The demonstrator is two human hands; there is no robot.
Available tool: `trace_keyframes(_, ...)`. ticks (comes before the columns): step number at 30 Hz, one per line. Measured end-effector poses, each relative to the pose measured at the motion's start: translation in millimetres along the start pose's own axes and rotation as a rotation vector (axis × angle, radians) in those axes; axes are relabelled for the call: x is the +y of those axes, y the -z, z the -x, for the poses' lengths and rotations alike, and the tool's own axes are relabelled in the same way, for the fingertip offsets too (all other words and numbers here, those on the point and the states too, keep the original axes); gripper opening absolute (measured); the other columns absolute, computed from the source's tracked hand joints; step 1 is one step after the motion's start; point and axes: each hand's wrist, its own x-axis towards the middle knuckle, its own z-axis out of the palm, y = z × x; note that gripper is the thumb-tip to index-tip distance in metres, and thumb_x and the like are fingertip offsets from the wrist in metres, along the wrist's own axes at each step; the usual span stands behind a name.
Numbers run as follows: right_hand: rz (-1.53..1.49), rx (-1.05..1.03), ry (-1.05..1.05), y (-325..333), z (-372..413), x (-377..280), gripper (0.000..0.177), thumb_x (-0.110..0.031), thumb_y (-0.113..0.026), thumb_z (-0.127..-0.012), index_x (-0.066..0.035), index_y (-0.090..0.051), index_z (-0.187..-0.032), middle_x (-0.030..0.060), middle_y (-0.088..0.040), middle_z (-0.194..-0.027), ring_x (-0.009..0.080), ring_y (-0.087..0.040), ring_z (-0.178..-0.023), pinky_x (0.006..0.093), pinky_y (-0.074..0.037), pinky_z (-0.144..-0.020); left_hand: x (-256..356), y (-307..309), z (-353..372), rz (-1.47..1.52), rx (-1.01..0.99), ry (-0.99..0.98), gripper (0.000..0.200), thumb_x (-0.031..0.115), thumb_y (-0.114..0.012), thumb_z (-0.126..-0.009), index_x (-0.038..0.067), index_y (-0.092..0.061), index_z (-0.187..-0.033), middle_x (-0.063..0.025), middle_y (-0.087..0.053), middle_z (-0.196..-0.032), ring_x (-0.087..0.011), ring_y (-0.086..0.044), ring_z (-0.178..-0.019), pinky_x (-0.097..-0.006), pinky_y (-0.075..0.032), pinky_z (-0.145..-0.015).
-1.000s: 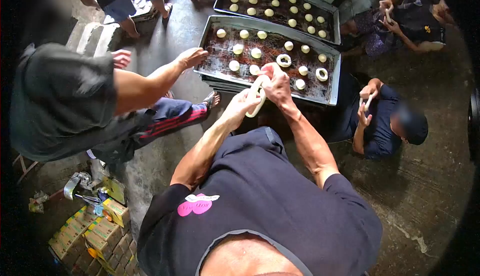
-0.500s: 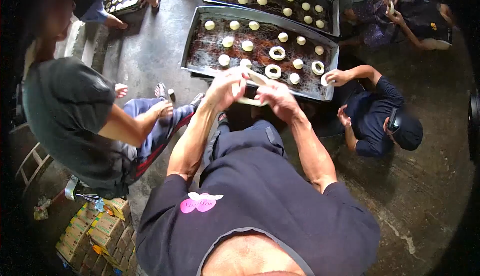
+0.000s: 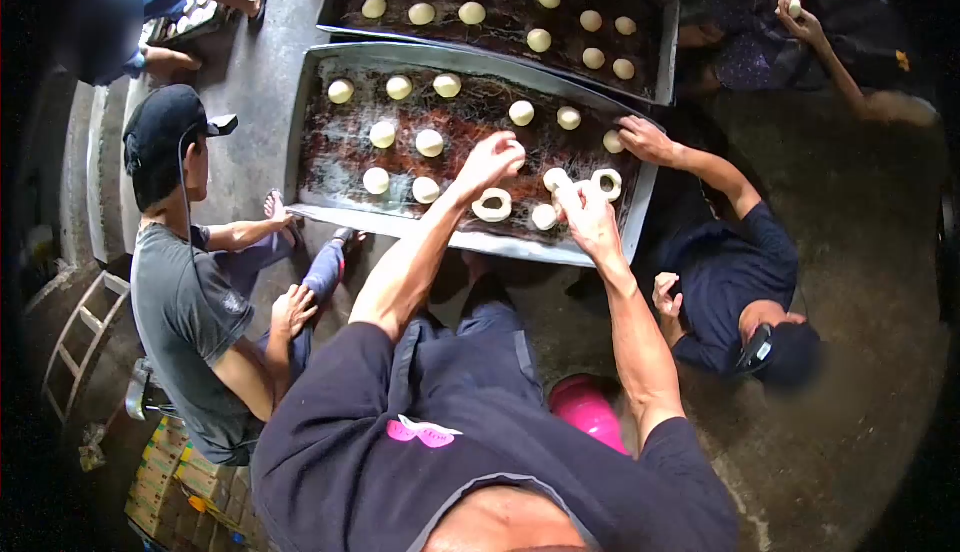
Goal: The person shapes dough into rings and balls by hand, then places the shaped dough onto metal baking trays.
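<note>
Over the near baking tray [image 3: 330,214], my left hand [image 3: 492,164] has its fingers drawn together. Pale dough shows at its fingertips, mostly hidden by the hand. My right hand [image 3: 590,217] is closed at a dough ball [image 3: 554,179], its fingertips covering part of it. Between my hands, nearer to me, lies a dough ring [image 3: 491,205]. A second ring [image 3: 606,185] sits just right of my right fingertips. Another ball [image 3: 545,217] lies beside that hand, on its left. More balls [image 3: 382,135] are spread over the left of the tray.
A second tray [image 3: 330,30] of dough balls lies beyond. On the right, a co-worker [image 3: 735,272] reaches to a ball at the tray's corner. Another person [image 3: 190,302] sits at the left. A pink object [image 3: 587,414] is below my right forearm. A person at upper right holds dough.
My hands have come down from holding a stretched dough ring to the tray surface, and that ring is no longer clearly visible. The view has shifted. The co-worker's hand has moved to a ball.
</note>
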Motion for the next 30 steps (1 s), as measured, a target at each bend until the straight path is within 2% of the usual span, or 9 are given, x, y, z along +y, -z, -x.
trace_keyframes(3,0.424,0.156,0.299,17,-45,27,0.022,-0.021,-0.051,-0.089,-0.001,-0.056,-0.095,0.0189,-0.058,-0.085,0.0341,-0.060,-0.075,0.0385,-0.047,-0.062,-28,-12,-82,-0.836,0.490,-0.253,0.035,0.025,-0.051,-0.086,-0.001,-0.053,-0.110,-0.0192,-0.055,-0.100,-0.0330,-0.058,-0.087,-0.0378,-0.050,-0.076)
trace_keyframes(8,0.191,0.151,-0.151,22,-119,37,0.045,-0.046,-0.048,-0.088,-0.001,-0.057,-0.088,0.0161,-0.062,-0.073,0.0283,-0.062,-0.073,0.0388,-0.045,-0.066,-35,-11,-111,-1.253,0.357,-0.463,0.023,0.023,-0.052,-0.081,0.004,-0.053,-0.094,-0.0156,-0.051,-0.091,-0.0314,-0.054,-0.083,-0.0380,-0.050,-0.070)
trace_keyframes(11,-0.129,0.128,-0.064,-3,-148,18,0.041,-0.039,-0.046,-0.092,-0.002,-0.059,-0.080,0.0051,-0.059,-0.068,0.0131,-0.054,-0.063,0.0275,-0.043,-0.061,-25,3,-71,-1.019,0.261,-0.364,0.028,0.023,-0.054,-0.083,0.002,-0.049,-0.100,-0.0149,-0.053,-0.084,-0.0262,-0.057,-0.076,-0.0355,-0.050,-0.070)
trace_keyframes(17,-0.770,0.000,-0.253,-76,-222,54,0.047,-0.045,-0.040,-0.093,-0.001,-0.057,-0.093,0.0058,-0.058,-0.071,0.0123,-0.056,-0.062,0.0268,-0.046,-0.059,-17,64,81,0.242,0.519,0.224,0.043,0.008,-0.064,-0.077,-0.002,-0.051,-0.116,-0.0078,-0.061,-0.100,-0.0138,-0.057,-0.088,-0.0271,-0.047,-0.078)
trace_keyframes(19,-0.733,0.023,-0.292,-78,-232,71,0.044,-0.040,-0.038,-0.094,0.000,-0.057,-0.094,0.0106,-0.061,-0.075,0.0209,-0.057,-0.061,0.0325,-0.048,-0.062,-20,78,130,0.278,0.500,0.289,0.032,0.003,-0.061,-0.075,-0.002,-0.055,-0.106,-0.0078,-0.059,-0.099,-0.0158,-0.057,-0.088,-0.0269,-0.046,-0.079)
trace_keyframes(21,0.134,0.108,0.124,-68,-231,85,0.041,-0.033,-0.040,-0.092,0.003,-0.057,-0.098,0.0187,-0.063,-0.082,0.0341,-0.058,-0.064,0.0403,-0.049,-0.068,-22,85,166,0.204,0.537,0.373,0.033,0.003,-0.062,-0.074,-0.002,-0.055,-0.106,-0.0089,-0.060,-0.100,-0.0164,-0.058,-0.091,-0.0277,-0.048,-0.078)
trace_keyframes(23,0.310,0.384,0.107,-75,-212,90,0.039,-0.027,-0.048,-0.084,0.004,-0.057,-0.105,0.0240,-0.062,-0.095,0.0378,-0.059,-0.090,0.0412,-0.046,-0.080,-19,86,181,0.214,0.474,0.383,0.033,0.002,-0.062,-0.075,-0.002,-0.054,-0.107,-0.0100,-0.060,-0.100,-0.0172,-0.058,-0.095,-0.0278,-0.049,-0.079)
trace_keyframes(29,-0.442,-0.445,-0.096,-70,-35,-15,0.035,-0.020,-0.060,-0.082,0.000,-0.058,-0.111,0.0112,-0.064,-0.101,0.0157,-0.058,-0.092,0.0281,-0.046,-0.080,40,38,170,0.150,0.274,0.019,0.035,0.008,-0.059,-0.083,0.000,-0.052,-0.117,-0.0101,-0.057,-0.110,-0.0178,-0.056,-0.099,-0.0276,-0.046,-0.087)
trace_keyframes(30,-0.374,-0.446,0.017,-78,-10,-26,0.029,-0.017,-0.058,-0.085,0.001,-0.058,-0.108,0.0071,-0.064,-0.098,0.0126,-0.057,-0.089,0.0268,-0.046,-0.078,39,31,165,0.558,0.292,0.099,0.033,0.009,-0.060,-0.084,-0.001,-0.053,-0.114,-0.0091,-0.059,-0.108,-0.0180,-0.057,-0.097,-0.0288,-0.047,-0.086)
